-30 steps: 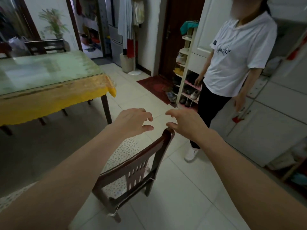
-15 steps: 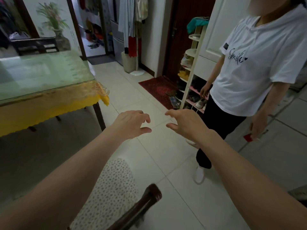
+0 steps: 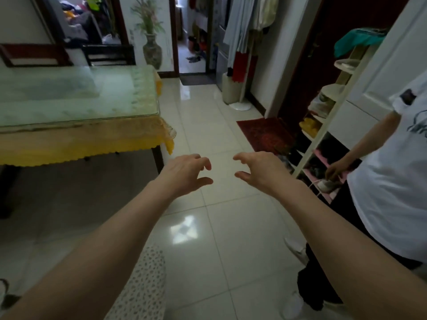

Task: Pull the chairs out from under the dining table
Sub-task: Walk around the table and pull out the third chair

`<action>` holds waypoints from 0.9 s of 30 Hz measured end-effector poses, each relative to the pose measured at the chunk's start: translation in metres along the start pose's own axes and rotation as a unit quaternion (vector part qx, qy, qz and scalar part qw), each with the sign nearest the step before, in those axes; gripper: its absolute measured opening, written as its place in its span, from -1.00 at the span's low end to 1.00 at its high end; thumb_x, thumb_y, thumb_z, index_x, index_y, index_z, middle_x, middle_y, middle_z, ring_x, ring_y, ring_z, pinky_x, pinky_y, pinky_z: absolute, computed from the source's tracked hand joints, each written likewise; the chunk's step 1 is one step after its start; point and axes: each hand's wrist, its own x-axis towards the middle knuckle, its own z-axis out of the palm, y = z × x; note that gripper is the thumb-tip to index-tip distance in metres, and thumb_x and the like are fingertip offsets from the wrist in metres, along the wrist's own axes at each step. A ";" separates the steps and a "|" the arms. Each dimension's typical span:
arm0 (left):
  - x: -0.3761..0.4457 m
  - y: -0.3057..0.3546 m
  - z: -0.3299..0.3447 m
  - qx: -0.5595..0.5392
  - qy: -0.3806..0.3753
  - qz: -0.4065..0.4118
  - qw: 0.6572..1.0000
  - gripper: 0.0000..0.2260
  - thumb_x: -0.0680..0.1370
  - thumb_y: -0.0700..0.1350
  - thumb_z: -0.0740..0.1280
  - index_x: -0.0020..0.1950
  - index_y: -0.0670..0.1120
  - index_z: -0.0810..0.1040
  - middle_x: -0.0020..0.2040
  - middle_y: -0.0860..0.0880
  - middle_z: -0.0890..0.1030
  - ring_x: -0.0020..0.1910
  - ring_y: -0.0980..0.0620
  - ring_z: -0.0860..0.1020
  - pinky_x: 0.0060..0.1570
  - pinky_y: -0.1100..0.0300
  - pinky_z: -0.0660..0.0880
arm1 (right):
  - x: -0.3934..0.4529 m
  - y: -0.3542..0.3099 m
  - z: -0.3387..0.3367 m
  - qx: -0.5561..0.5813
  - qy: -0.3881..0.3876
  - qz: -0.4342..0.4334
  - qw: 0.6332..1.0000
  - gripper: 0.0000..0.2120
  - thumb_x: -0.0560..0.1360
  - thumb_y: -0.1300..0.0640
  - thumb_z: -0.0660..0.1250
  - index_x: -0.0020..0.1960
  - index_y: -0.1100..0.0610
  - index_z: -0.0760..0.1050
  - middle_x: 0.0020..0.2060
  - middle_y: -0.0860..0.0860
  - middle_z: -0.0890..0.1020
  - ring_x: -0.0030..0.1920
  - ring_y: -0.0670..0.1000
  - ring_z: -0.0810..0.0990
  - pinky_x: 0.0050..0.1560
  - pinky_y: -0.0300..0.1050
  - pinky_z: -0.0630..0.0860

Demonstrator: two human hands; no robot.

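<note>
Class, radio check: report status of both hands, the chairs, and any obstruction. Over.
Left hand and right hand open, empty. Two chairs at dining table far side; spotted chair seat below arms. Bystander stands right.

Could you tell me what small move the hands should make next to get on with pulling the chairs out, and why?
Probably reach forward-left toward the dark chair at the far side of the dining table. Both the left hand and right hand are open and empty over bare floor, and that chair stands close against the table.
</note>
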 end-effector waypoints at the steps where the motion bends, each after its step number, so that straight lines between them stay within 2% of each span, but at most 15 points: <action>1: 0.011 -0.005 0.001 0.006 0.001 -0.006 1.000 -0.64 0.49 0.23 0.33 0.21 0.10 0.49 0.09 0.10 0.58 -0.05 0.08 0.54 -0.27 0.22 0.33 | 0.014 0.006 0.003 0.001 -0.001 -0.009 1.000 -0.56 0.50 -0.10 0.36 0.34 -0.03 0.44 0.13 0.00 0.64 0.13 0.07 0.58 0.10 -0.01 0.49; 4: 0.058 -0.024 0.007 0.015 0.006 -0.030 0.999 -0.63 0.49 0.26 0.32 0.20 0.12 0.49 0.09 0.11 0.57 -0.04 0.06 0.54 -0.31 0.19 0.35 | 0.069 0.030 0.016 0.012 0.001 -0.032 0.999 -0.56 0.49 -0.11 0.37 0.33 -0.03 0.44 0.10 0.00 0.65 0.12 0.07 0.58 0.10 0.00 0.50; 9: 0.158 -0.068 0.018 0.025 -0.008 -0.058 0.998 -0.62 0.48 0.28 0.31 0.20 0.13 0.47 0.10 0.11 0.56 -0.02 0.05 0.54 -0.19 0.11 0.53 | 0.171 0.073 0.028 0.010 0.006 -0.050 0.999 -0.56 0.49 -0.11 0.37 0.32 -0.03 0.44 0.10 0.00 0.65 0.11 0.08 0.58 0.07 0.00 0.50; 12: 0.229 -0.088 0.012 0.030 -0.013 -0.045 0.998 -0.62 0.48 0.28 0.31 0.21 0.13 0.47 0.10 0.11 0.56 -0.02 0.05 0.55 -0.20 0.17 0.44 | 0.233 0.105 0.020 0.007 0.004 -0.048 0.999 -0.57 0.49 -0.09 0.36 0.32 -0.02 0.44 0.10 0.01 0.65 0.12 0.08 0.58 0.06 -0.01 0.48; 15: 0.305 -0.105 0.005 0.029 0.015 -0.036 0.999 -0.60 0.48 0.26 0.32 0.23 0.11 0.46 0.10 0.09 0.57 -0.02 0.04 0.55 -0.23 0.20 0.36 | 0.295 0.141 0.011 0.016 0.034 -0.039 0.999 -0.58 0.49 -0.08 0.38 0.31 -0.01 0.46 0.08 0.02 0.66 0.10 0.08 0.59 0.05 -0.01 0.48; 20: 0.419 -0.132 0.012 0.028 0.051 -0.060 0.996 -0.51 0.46 0.28 0.33 0.30 0.11 0.35 0.15 0.07 0.54 -0.01 0.01 0.57 -0.30 0.17 0.37 | 0.387 0.197 0.014 0.021 0.046 -0.028 0.998 -0.60 0.49 -0.09 0.37 0.29 -0.03 0.47 0.08 -0.01 0.66 0.10 0.08 0.59 0.03 -0.02 0.49; 24: 0.507 -0.160 0.025 0.047 0.043 -0.074 0.995 -0.49 0.46 0.29 0.32 0.31 0.11 0.32 0.14 0.06 0.53 -0.05 0.00 0.55 -0.21 0.09 0.54 | 0.470 0.247 0.026 0.026 0.048 -0.039 0.998 -0.59 0.49 -0.08 0.37 0.31 -0.02 0.47 0.09 0.01 0.66 0.10 0.09 0.59 0.03 -0.02 0.49; 27: 0.574 -0.184 0.031 0.049 0.041 -0.084 0.994 -0.50 0.47 0.27 0.33 0.31 0.09 0.33 0.13 0.06 0.54 -0.04 0.01 0.55 -0.23 0.12 0.52 | 0.542 0.282 0.034 0.029 0.049 -0.054 0.997 -0.58 0.49 -0.08 0.37 0.32 -0.02 0.46 0.10 0.00 0.65 0.11 0.09 0.58 0.02 -0.02 0.47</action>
